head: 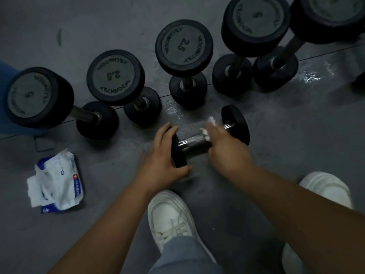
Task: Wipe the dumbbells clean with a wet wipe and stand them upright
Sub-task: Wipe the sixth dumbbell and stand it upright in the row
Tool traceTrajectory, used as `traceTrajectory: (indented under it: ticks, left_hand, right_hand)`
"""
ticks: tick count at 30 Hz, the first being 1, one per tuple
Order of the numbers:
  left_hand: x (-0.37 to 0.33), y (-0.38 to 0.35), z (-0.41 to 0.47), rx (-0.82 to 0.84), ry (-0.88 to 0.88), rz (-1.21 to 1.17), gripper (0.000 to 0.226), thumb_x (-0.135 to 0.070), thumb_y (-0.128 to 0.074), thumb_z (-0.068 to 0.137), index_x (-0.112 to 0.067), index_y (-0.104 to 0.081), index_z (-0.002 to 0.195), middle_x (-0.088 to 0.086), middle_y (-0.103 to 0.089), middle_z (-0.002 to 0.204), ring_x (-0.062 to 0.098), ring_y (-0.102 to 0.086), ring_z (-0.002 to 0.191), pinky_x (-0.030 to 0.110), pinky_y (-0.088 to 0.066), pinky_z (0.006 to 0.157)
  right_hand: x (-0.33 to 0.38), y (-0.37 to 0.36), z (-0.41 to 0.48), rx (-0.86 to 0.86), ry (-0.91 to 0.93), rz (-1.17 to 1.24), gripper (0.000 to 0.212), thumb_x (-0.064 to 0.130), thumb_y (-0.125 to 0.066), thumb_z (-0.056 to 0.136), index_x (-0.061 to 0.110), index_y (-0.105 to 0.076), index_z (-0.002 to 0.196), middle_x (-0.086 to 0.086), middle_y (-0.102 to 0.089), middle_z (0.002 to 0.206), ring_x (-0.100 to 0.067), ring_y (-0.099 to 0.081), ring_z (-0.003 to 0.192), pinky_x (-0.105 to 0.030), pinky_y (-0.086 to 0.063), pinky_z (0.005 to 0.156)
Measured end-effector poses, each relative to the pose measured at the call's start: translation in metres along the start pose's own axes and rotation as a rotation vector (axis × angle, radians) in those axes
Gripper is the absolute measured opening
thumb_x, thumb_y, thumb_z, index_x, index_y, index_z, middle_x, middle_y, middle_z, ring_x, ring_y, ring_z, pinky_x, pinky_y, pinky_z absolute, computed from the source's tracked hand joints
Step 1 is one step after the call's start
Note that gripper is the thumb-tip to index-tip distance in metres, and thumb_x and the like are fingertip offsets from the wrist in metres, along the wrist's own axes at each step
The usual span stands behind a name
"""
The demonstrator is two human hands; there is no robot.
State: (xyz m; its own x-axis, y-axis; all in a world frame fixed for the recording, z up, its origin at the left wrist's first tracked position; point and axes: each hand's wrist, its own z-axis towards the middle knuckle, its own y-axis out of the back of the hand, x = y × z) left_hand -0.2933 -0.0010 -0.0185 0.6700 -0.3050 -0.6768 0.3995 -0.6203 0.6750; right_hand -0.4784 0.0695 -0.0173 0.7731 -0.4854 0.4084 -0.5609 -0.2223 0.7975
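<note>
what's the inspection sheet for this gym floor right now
surface: grey floor, wet sheen near the dumbbell row
job's things: small black dumbbell with chrome handle on its side; white wet wipe on its handle; five black round-headed dumbbells standing upright behind
clutter: opened white and blue wipe pack, wipes spilling out, left of the hands
grippers: left hand grips the lying dumbbell's near head; right hand holds the wipe against the handle
cables: nothing seen
surroundings: white lace-up shoes, grey trouser leg
</note>
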Motion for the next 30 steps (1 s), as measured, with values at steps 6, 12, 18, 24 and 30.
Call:
traceTrajectory:
  ticks: [6, 12, 18, 24, 30]
  left_hand:
    - [-0.012, -0.007, -0.026, 0.063, 0.067, 0.009, 0.109, -0.037, -0.084, 0.07, -0.029, -0.016, 0.155, -0.023, 0.0, 0.159, 0.005, -0.023, 0.142, 0.027, -0.035, 0.107]
    - [-0.026, -0.015, -0.051, 0.138, 0.076, 0.08, 0.108, -0.043, -0.081, 0.071, -0.034, -0.013, 0.155, -0.029, 0.006, 0.157, 0.008, -0.029, 0.142, 0.036, -0.048, 0.101]
    - [-0.031, -0.029, -0.069, 0.211, 0.055, 0.207, 0.113, -0.051, -0.079, 0.069, -0.033, -0.008, 0.155, -0.024, 0.011, 0.159, 0.011, -0.027, 0.144, 0.031, -0.046, 0.1]
    - [-0.024, -0.026, -0.069, 0.315, 0.034, 0.223, 0.116, -0.059, -0.08, 0.067, -0.037, -0.008, 0.155, -0.021, 0.005, 0.162, 0.005, -0.02, 0.146, 0.028, -0.035, 0.112]
    - [0.002, 0.0, -0.03, -0.188, 0.056, 0.01, 0.061, -0.063, -0.056, 0.083, -0.033, -0.049, 0.136, -0.014, -0.046, 0.145, 0.008, -0.047, 0.13, 0.042, -0.045, 0.106]
  right_hand:
    - [-0.006, -0.013, -0.033, 0.124, 0.147, -0.081, 0.079, 0.014, -0.052, 0.088, 0.032, -0.01, 0.153, 0.014, -0.002, 0.162, -0.026, -0.061, 0.112, -0.037, -0.05, 0.084]
    - [-0.014, -0.023, -0.059, 0.207, 0.223, -0.11, 0.074, 0.016, -0.05, 0.09, 0.034, -0.012, 0.151, 0.007, -0.015, 0.16, -0.025, -0.061, 0.112, -0.038, -0.052, 0.086]
    - [-0.03, -0.023, -0.078, 0.168, 0.099, -0.103, 0.068, 0.01, -0.042, 0.095, 0.028, -0.011, 0.154, 0.008, -0.013, 0.161, -0.024, -0.06, 0.114, -0.038, -0.052, 0.087]
    - [-0.027, -0.015, -0.081, 0.241, 0.142, -0.165, 0.069, 0.008, -0.046, 0.095, 0.023, -0.013, 0.154, 0.001, -0.007, 0.161, -0.023, -0.055, 0.121, -0.036, -0.05, 0.085]
    - [-0.016, -0.003, -0.027, -0.037, 0.079, 0.066, 0.047, 0.014, -0.042, 0.1, 0.02, -0.035, 0.146, 0.014, -0.015, 0.16, -0.009, -0.051, 0.125, -0.029, -0.049, 0.094]
